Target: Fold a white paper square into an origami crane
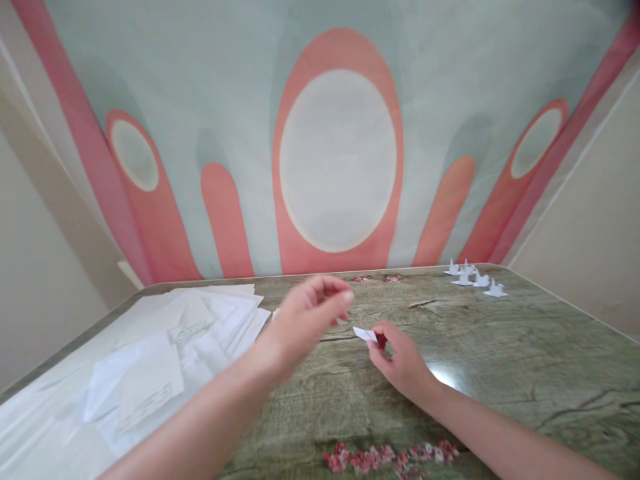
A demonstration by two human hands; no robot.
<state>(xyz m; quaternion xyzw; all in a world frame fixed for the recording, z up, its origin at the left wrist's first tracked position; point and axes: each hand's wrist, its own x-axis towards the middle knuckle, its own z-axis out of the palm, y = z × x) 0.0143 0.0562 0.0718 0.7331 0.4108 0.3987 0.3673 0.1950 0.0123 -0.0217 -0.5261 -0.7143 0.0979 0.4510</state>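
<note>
Pale green wall covering with coral arches and a large whitish oval rises behind a wood-grained desk, meeting its far edge. Over the middle of the desk, the right grip pinches a small folded white paper between thumb and fingers, with the paper's pointed end sticking out toward the left. Just beyond it and to its left, the left grip is raised above the desk, blurred, its fingers curled in and the thumb lying close to them; whether anything sits between them cannot be made out. It is near the folded paper but apart from it. A bright glare spot shows on the desk beside the right wrist. Farther left, a spread of white papers runs along the left edge up toward the far left corner, overlapping at odd angles, some with rows of faint dark marks. Near the far right corner stands a cluster of small white paper birds. Pink flower prints decorate the desk on the person's side.
</note>
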